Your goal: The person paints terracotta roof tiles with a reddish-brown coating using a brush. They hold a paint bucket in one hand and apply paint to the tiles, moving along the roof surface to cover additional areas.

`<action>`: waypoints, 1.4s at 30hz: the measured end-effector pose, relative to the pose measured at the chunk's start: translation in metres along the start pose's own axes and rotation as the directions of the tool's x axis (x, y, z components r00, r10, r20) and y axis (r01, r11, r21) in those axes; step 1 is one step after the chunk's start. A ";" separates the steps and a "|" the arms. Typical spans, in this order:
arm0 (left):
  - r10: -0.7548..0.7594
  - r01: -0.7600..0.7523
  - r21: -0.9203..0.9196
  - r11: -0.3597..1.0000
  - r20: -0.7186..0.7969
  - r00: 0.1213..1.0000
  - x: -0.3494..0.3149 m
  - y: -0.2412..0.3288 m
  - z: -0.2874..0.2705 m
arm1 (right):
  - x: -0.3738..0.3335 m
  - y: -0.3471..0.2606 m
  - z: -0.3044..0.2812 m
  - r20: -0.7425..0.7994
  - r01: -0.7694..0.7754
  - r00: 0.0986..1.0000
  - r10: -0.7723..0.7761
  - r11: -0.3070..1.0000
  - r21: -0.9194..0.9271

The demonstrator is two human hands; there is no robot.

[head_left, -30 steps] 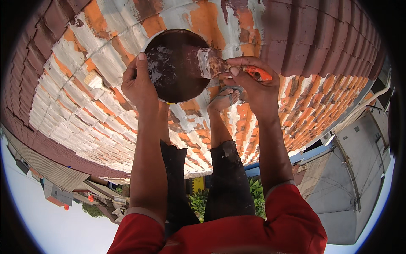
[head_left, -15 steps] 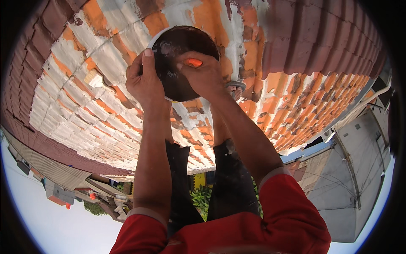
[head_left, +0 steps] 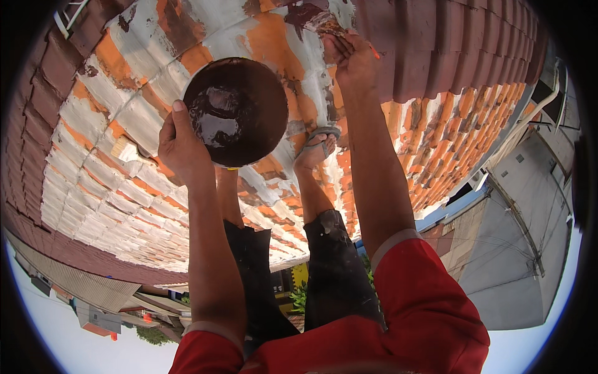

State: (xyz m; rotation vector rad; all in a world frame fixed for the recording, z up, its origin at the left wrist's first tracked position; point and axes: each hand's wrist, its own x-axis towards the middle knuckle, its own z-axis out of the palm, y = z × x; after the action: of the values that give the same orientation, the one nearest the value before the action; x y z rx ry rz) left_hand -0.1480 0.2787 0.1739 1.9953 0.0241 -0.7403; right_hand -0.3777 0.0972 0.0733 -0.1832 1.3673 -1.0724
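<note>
The right hand (head_left: pixel 359 62), out toward one o'clock, has its fingers clamped round a paint brush (head_left: pixel 327 25); a bit of orange handle shows past the knuckles. The brush points toward eleven from the grip, its body smeared with dark brown-red paint, and its far end meets a glossy dark patch on the tiles near twelve. I can't tell exactly where the bristles end and the patch begins.

The left hand (head_left: pixel 185 146) is clamped on a round bucket (head_left: pixel 266 86), at about nine o'clock on its edge, thumb laid on the rim and the other fingers curled down outside. The bucket sits toward eleven, its mouth facing me like a dark disc. Its inner wall is coated deep brown, and the paint (head_left: pixel 218 128) at the bottom is shiny, throwing back pale reflections.

Around the bucket spread roof tiles (head_left: pixel 140 118), streaked white and orange. A small white-and-tan object (head_left: pixel 128 149) lies on them between nine and ten. A sandalled foot (head_left: pixel 319 149) is planted just off the bucket's four o'clock. Beyond, between one and two, run maroon tiles (head_left: pixel 430 50); past three stands a grey building (head_left: pixel 517 230).
</note>
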 end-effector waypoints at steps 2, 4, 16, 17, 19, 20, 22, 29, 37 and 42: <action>-0.017 0.017 0.017 1.000 -0.010 1.000 0.000 0.000 0.000 | 0.022 0.022 0.001 -0.085 -0.016 0.996 0.020 0.999 0.049; -0.028 0.028 0.022 0.999 -0.005 1.000 -0.001 0.001 0.000 | 0.033 0.033 -0.005 -0.177 -0.082 0.980 0.089 0.995 0.048; -0.027 0.027 0.052 0.998 0.002 1.000 -0.002 0.006 0.002 | 0.048 0.028 -0.015 -0.146 -0.058 0.987 0.066 0.997 0.057; -0.026 0.026 0.066 0.997 0.005 1.000 -0.003 0.006 0.001 | 0.047 0.028 -0.015 -0.083 -0.077 0.993 0.085 0.993 0.093; -0.024 0.024 0.070 0.997 0.006 1.000 -0.003 0.004 0.001 | 0.046 0.031 -0.011 -0.099 -0.077 0.991 0.094 0.984 0.164; -0.021 0.021 0.060 0.998 0.003 1.000 -0.003 0.004 0.001 | 0.044 0.033 -0.008 -0.120 -0.072 0.989 0.090 0.987 0.147; -0.014 0.014 0.042 0.999 0.003 1.000 -0.003 0.003 0.001 | 0.036 0.038 -0.005 -0.116 -0.072 0.990 0.086 0.990 0.118; 0.009 -0.009 -0.003 1.000 0.022 1.000 -0.002 0.006 0.003 | -0.023 0.037 -0.027 -0.277 -0.039 0.961 0.014 0.996 -0.085; -0.003 0.003 0.021 1.000 0.005 1.000 -0.004 0.001 -0.001 | -0.021 0.059 0.032 -0.251 0.035 0.968 0.028 0.969 0.243; 0.000 0.000 0.023 1.000 0.017 1.000 -0.005 0.000 -0.001 | -0.031 0.058 0.020 -0.228 0.143 0.968 -0.106 0.978 0.152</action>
State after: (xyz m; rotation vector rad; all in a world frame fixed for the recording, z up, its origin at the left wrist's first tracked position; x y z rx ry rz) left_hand -0.1513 0.2810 0.1771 2.0107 0.0060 -0.7603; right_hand -0.3266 0.1413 0.0614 -0.0279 1.4679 -1.3384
